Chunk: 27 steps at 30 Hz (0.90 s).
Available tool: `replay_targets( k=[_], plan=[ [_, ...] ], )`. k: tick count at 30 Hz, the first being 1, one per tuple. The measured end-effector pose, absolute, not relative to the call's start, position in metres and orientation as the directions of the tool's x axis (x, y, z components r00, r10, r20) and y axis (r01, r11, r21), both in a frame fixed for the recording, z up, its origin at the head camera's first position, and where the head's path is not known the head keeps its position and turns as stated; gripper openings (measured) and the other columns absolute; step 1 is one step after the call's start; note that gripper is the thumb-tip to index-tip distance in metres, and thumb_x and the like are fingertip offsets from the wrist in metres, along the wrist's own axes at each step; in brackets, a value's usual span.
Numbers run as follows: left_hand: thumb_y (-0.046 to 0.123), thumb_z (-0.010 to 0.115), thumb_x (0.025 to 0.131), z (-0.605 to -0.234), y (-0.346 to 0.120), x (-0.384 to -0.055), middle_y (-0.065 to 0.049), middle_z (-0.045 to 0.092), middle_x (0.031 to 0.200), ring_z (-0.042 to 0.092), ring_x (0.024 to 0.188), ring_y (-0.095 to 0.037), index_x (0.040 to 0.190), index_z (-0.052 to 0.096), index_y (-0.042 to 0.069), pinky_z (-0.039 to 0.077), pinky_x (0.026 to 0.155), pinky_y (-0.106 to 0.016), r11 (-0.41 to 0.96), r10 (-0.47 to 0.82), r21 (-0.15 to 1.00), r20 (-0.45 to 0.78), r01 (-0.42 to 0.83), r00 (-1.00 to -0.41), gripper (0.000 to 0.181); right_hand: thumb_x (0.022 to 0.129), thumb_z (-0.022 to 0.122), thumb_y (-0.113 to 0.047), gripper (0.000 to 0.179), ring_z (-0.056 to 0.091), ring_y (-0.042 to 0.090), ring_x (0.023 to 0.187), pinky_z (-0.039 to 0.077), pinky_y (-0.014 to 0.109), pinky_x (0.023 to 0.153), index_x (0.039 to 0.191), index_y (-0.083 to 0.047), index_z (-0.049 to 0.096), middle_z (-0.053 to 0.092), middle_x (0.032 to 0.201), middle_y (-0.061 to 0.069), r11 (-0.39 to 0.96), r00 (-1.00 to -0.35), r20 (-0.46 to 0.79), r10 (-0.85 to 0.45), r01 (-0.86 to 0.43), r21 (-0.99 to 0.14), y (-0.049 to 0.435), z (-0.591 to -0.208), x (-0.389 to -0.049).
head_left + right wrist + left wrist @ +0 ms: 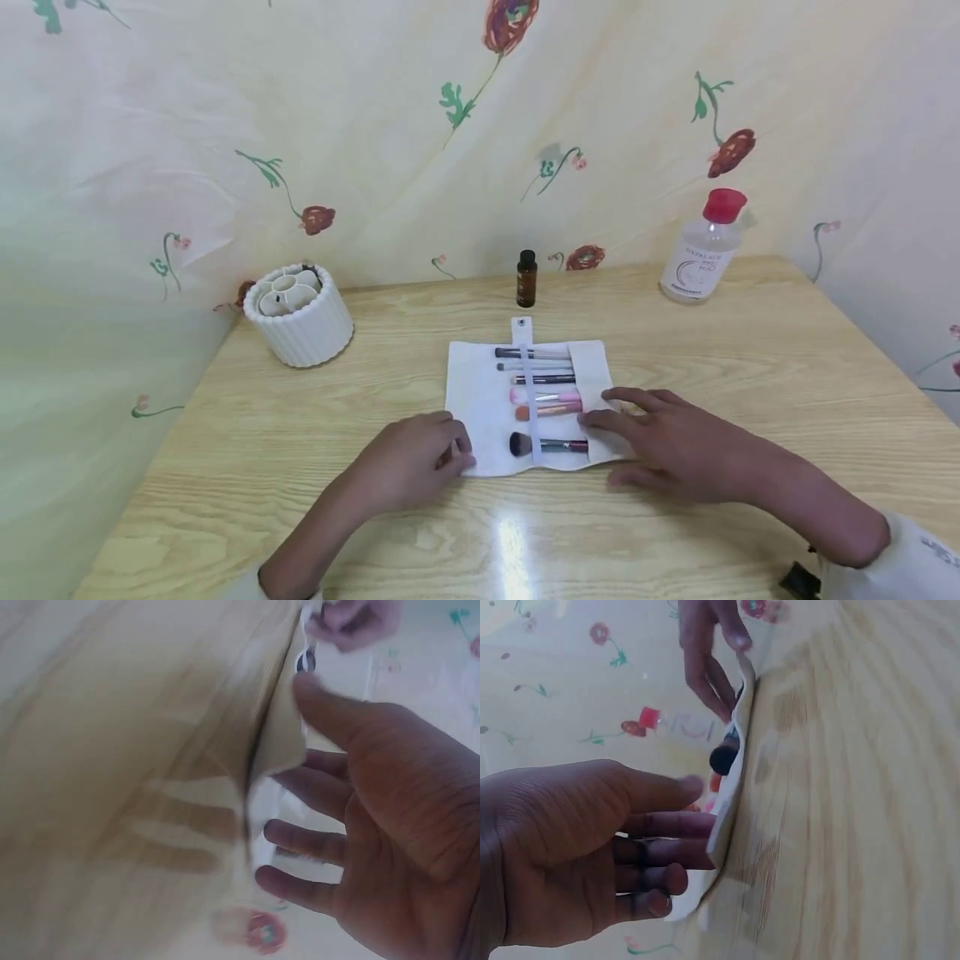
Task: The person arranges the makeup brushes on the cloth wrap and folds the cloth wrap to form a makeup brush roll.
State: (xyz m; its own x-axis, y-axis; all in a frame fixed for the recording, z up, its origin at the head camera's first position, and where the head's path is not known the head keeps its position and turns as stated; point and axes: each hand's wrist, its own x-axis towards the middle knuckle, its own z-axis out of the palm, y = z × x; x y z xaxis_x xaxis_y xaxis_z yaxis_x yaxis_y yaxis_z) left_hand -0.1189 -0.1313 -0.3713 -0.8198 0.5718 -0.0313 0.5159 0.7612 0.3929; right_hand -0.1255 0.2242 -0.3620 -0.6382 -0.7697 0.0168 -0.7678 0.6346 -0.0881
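White brush roll (480, 400) unrolled on the wooden bench (375, 367), six makeup brushes (555, 380) under its strap (533, 427), left hand (416, 458) relaxed, fingers touching its near left corner, right hand (675, 450) loosely spread at its right flap (588, 367).

backdrop (375, 167): pale, creased, red flowers (510, 25) | table (750, 350): light wood grain | light: white glare (513, 546) on table

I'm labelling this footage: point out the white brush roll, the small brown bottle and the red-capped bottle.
White brush roll (480, 400), head view: its bare inner surface.
Small brown bottle (527, 288), head view: its body.
Red-capped bottle (701, 265), head view: its label.
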Motion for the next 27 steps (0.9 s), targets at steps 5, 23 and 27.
replay_targets(
  k=[5,23,27],
  plan=[
    [0.04,0.077,0.088,-0.377,-0.13,-0.115,0.013,0.052,0.083,0.051,0.07,-0.002,0.102,0.061,0.021,0.045,0.067,-0.025,0.735,0.602,0.442,-0.076,0.515,-0.795,0.028,0.094,0.072,-0.027,0.052,0.051,0.03,0.13,0.051,0.05,0.092,0.142,-0.025,0.053,0.058,0.14,-0.003,0.599,-0.62,0.105,-0.777,-0.781,-0.179,0.233,-0.372,-0.131],
    [0.012,0.063,0.1,-0.396,-0.125,-0.136,0.007,0.06,0.087,0.056,0.082,-0.01,0.101,0.063,0.015,0.048,0.073,-0.029,0.672,0.513,0.595,0.054,0.441,-0.856,0.003,0.095,0.069,-0.01,0.021,0.051,0.001,0.076,0.045,0.021,0.068,0.105,-0.024,0.057,0.052,0.087,-0.017,0.598,-0.703,0.23,-0.673,-0.7,-0.39,0.231,-0.387,-0.143],
    [0.01,0.064,0.098,-0.398,-0.122,-0.135,0.007,0.056,0.093,0.057,0.086,-0.008,0.104,0.061,0.018,0.049,0.075,-0.028,0.673,0.521,0.558,0.11,0.486,-0.847,0.01,0.093,0.071,-0.008,0.024,0.052,0.0,0.076,0.046,0.021,0.067,0.106,-0.024,0.058,0.053,0.088,-0.017,0.617,-0.723,0.225,-0.653,-0.681,-0.396,0.23,-0.388,-0.144]
  ],
)
